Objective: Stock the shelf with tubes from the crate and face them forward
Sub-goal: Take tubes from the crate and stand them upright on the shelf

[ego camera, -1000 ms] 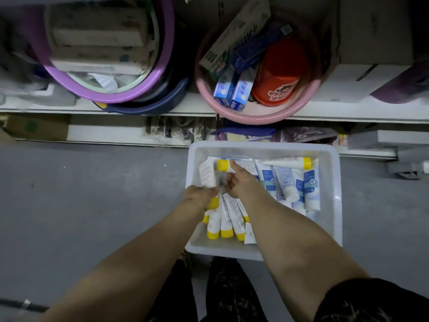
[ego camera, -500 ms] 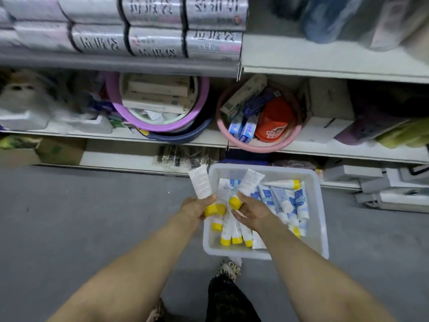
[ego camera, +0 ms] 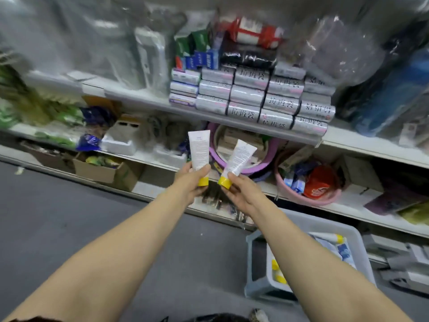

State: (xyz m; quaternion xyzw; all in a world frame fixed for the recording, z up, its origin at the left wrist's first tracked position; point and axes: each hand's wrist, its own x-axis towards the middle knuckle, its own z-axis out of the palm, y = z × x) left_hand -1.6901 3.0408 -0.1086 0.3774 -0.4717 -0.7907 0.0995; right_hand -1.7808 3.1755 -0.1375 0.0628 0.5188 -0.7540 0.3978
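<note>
Both hands are rising clear of the crate [ego camera: 325,220], sitting on grey floor [ego camera: 69,205] below the fingers. Left hand [ego camera: 189,182] is gripping the left tube [ego camera: 199,148] upright, cap down; right hand [ego camera: 241,194] is pinching the right tube [ego camera: 241,155], leaning right, before the shelf [ego camera: 144,100].

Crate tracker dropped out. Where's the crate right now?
Head view, lower right: the crate sits just right of the right forearm, in front of the bottom shelf and below the pink basin, with yellow-capped tubes inside.
</note>
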